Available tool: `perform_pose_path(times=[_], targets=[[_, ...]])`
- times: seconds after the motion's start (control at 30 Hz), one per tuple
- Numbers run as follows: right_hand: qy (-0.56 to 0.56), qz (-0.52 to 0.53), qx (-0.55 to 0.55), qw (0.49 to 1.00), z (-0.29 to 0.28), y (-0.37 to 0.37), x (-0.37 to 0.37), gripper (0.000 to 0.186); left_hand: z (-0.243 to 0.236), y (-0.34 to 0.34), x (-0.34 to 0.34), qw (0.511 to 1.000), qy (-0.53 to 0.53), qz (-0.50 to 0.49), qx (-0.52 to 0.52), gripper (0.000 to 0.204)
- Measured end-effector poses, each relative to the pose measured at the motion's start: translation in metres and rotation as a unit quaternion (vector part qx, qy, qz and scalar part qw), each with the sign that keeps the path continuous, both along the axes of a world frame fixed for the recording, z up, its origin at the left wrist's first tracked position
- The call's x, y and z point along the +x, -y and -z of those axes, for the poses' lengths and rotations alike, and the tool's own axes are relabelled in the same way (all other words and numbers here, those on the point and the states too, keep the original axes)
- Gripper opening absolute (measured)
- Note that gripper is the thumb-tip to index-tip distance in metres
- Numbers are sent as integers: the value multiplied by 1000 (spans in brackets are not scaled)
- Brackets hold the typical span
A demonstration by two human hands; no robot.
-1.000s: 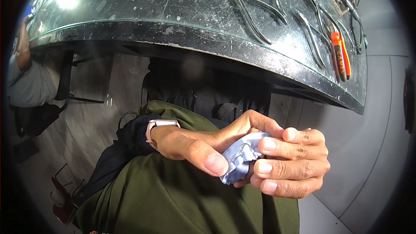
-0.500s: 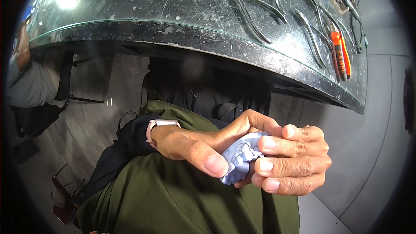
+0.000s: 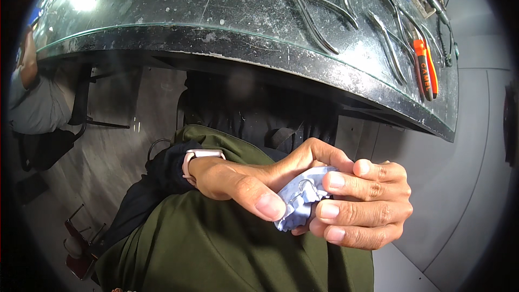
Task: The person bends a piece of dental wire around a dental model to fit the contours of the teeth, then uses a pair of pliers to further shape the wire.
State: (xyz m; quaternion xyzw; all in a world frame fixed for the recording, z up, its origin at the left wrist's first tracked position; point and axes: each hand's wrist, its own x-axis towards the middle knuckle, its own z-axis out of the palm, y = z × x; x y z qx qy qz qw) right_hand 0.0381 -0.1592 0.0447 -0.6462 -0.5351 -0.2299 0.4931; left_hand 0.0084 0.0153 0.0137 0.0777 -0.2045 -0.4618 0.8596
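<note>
A blue-grey dental cast [image 3: 303, 194] with moulded teeth is held above my lap. A thin bent wire [image 3: 306, 185] lies along its teeth. My left hand [image 3: 259, 181], a pale pink watch on its wrist, grips the cast, its thumb pressed on the near left end and its other fingers partly hidden behind. From the right, my right hand [image 3: 370, 203] closes its fingers over the cast's right side, fingertips against it. What those fingers touch on the underside is hidden, and so is the right thumb.
Beyond my hands runs a glass-topped black workbench [image 3: 178, 13]. On it lie metal pliers [image 3: 313, 11], more pliers [image 3: 389, 48] and orange-handled pliers [image 3: 425, 70]. A seated person [image 3: 38, 100] is at the far left. Green cloth [image 3: 216, 243] covers my lap.
The fingers of my right hand have shifted slightly downward over the side of the cast. My left hand and the cast stay almost where they were.
</note>
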Motion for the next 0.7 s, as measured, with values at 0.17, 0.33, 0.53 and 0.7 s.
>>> perform_pose_path(times=[0.17,0.33,0.53,0.7], targets=[[-12,-3,-12,1000,-4,3,-2,31,-5,-1,3,1000,13,15,3,78],[-5,-22,-11,1000,-3,4,1,32,5,7,-4,999,6,-11,-32,77],[3,4,6,1000,2,3,-4,30,3,4,-3,999,1,-11,-42,75],[43,8,-36,998,-3,4,0,33,4,8,-2,998,14,-47,-24,73]])
